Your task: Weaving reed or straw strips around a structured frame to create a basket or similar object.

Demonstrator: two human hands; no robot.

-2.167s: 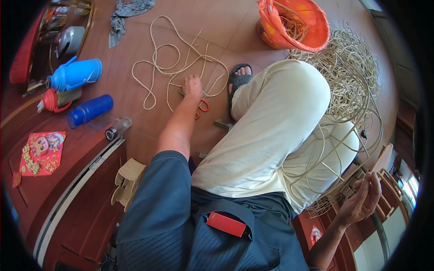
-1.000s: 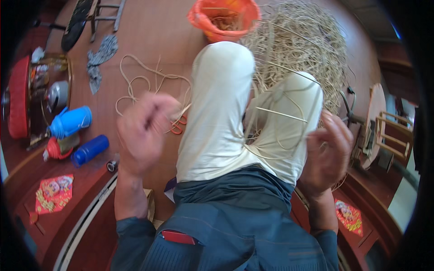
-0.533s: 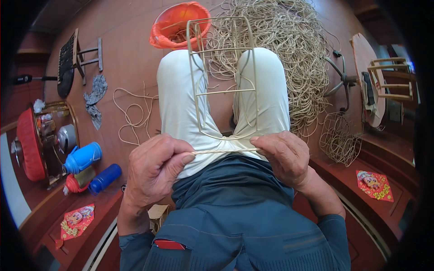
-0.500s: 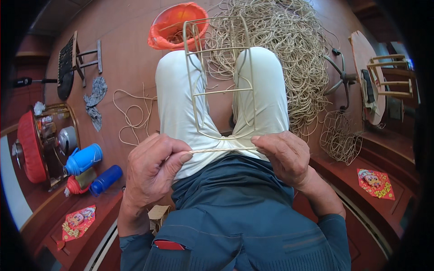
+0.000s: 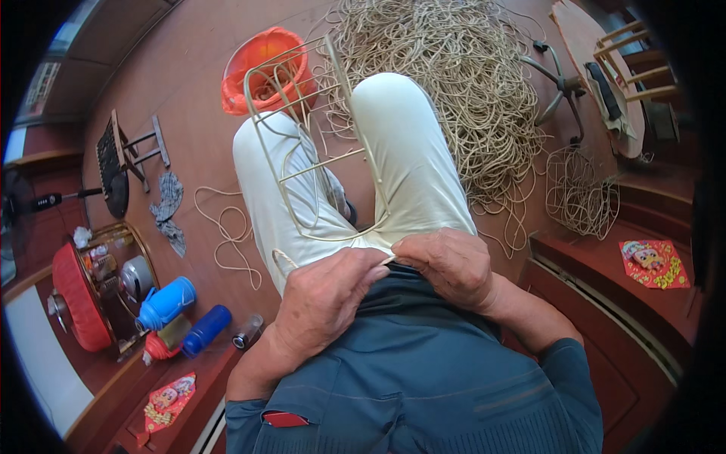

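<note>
My left hand and my right hand meet at my lap, both pinching a thin pale cord at nearly the same spot, with their fingertips close together. A loop of cord curls out beside the left hand. Just beyond the hands, a cream-coloured wire frame with crossbars lies over my thighs and knees, slanted toward the upper left. The short span of cord between the fingers is largely hidden.
A large tangled cord heap lies beyond my knees, beside an orange lined bucket. Flasks, a cloth and a stool are at the left. A tangled wire bundle and round board are at the right.
My left hand has left the floor for my lap. Over the last half second, both hands have drawn together along the cord, and the wire frame appears tilted further left.
</note>
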